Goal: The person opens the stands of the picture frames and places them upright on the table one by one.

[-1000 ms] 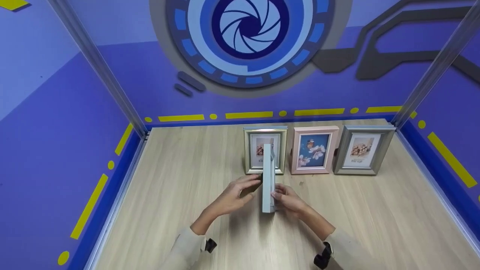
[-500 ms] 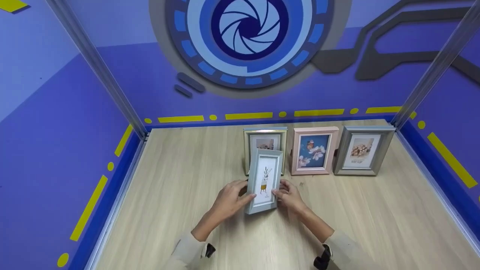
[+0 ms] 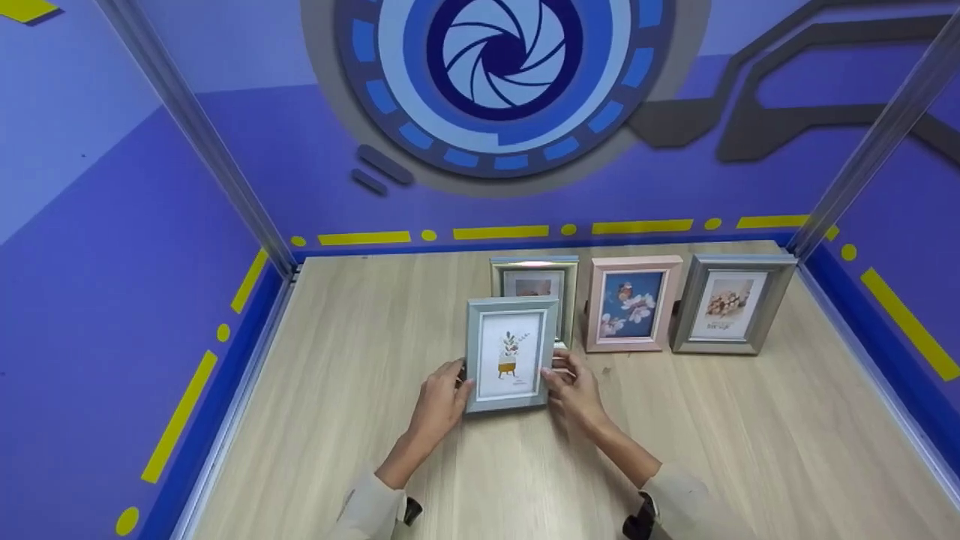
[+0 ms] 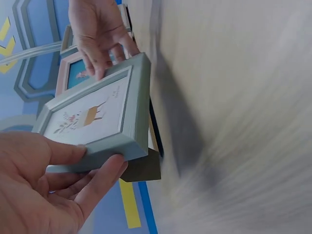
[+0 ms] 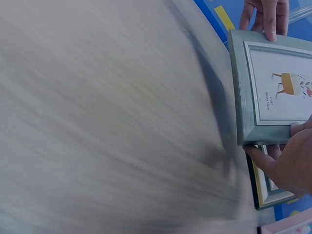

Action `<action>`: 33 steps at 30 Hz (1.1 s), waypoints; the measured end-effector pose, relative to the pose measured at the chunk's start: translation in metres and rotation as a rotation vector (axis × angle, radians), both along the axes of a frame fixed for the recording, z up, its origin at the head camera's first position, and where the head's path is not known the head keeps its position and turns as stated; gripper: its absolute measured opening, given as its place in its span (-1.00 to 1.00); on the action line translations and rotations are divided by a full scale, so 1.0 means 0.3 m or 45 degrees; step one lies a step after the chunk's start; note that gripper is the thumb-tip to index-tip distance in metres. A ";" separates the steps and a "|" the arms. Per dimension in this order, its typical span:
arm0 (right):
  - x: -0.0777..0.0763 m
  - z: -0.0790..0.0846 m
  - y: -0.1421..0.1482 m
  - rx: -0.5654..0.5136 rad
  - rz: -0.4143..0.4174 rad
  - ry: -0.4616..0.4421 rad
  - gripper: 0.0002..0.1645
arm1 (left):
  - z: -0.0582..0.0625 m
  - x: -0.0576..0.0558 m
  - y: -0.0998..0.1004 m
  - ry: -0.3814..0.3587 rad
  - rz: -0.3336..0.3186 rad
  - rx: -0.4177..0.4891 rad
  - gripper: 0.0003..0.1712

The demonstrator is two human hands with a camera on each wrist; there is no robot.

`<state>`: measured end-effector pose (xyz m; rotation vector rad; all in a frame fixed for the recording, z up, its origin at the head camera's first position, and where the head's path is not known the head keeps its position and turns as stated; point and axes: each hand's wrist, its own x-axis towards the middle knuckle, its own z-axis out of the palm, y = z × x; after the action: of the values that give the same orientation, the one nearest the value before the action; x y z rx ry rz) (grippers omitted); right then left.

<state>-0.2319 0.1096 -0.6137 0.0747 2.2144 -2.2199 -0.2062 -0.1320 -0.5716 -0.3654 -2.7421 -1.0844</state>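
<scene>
A pale blue-green picture frame [image 3: 510, 356], with a drawing of a plant in an orange pot on legs, is held upright with its front toward me. My left hand [image 3: 437, 401] grips its left side, thumb on the front edge and fingers behind. On the opposite side my right hand [image 3: 577, 390] pinches the frame the same way. In the left wrist view the frame's bottom edge [image 4: 139, 107] hangs above the table, with a dark flap at its back. Partly hidden behind it stands a gold picture frame [image 3: 571, 300].
To the right, a pink picture frame [image 3: 636, 345] with a blossom print and a grey-brown picture frame [image 3: 690, 330] stand in a row with the gold one. Purple-blue panels [image 3: 247, 165] enclose the wooden table [image 3: 360, 315] at the back and sides.
The blue-green frame has turned from edge-on to face me and shifted a little left. My left hand, loose at its side one second ago, now grips its left edge.
</scene>
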 end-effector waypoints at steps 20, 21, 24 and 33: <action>-0.033 0.108 -0.157 0.107 0.033 0.334 -0.64 | -0.106 -0.046 -0.151 0.083 0.135 0.226 -0.65; -0.033 0.116 -0.164 0.109 0.043 0.335 -0.64 | -0.110 -0.049 -0.157 0.084 0.142 0.238 -0.66; -0.050 0.105 -0.189 0.101 0.078 0.328 -0.61 | -0.124 -0.057 -0.179 0.095 0.159 0.281 -0.67; -0.115 0.048 -0.254 0.158 0.292 0.382 -0.31 | -0.156 -0.118 -0.257 0.151 0.188 0.352 -0.65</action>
<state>-0.2665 0.0335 -0.5992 -0.5178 2.3564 -2.0852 -0.2418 -0.2092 -0.6184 -0.1779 -2.4296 -1.3320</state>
